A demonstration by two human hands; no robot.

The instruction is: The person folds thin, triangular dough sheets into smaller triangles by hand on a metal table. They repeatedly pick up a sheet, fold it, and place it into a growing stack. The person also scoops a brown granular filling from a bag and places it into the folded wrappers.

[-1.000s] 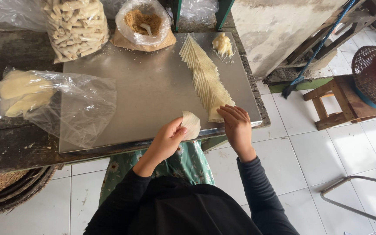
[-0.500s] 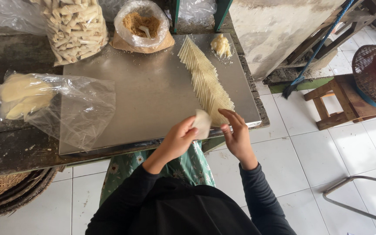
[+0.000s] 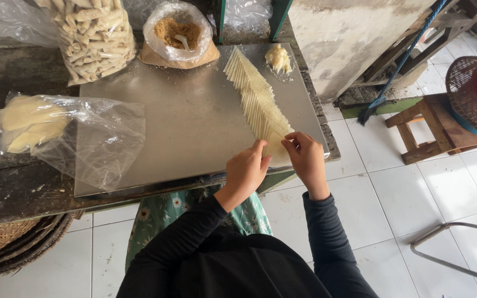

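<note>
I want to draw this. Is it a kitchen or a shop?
Probably a small home snack-making spot. A steel work sheet holds a row of thin pastry wrappers, a bag of brown filling stands behind, and a bag of finished rolls sits beside it.

Both black-sleeved arms reach forward to the near right corner of the steel tray (image 3: 183, 121). The left hand (image 3: 245, 170) and right hand (image 3: 306, 157) sit close together there, fingers curled, fingertips pinching downward.

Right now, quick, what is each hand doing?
Left hand: fingers curled, pinching the near end of the row of pale dough sheets.
Right hand: fingers bent, pinching the same sheet from the other side.
</note>
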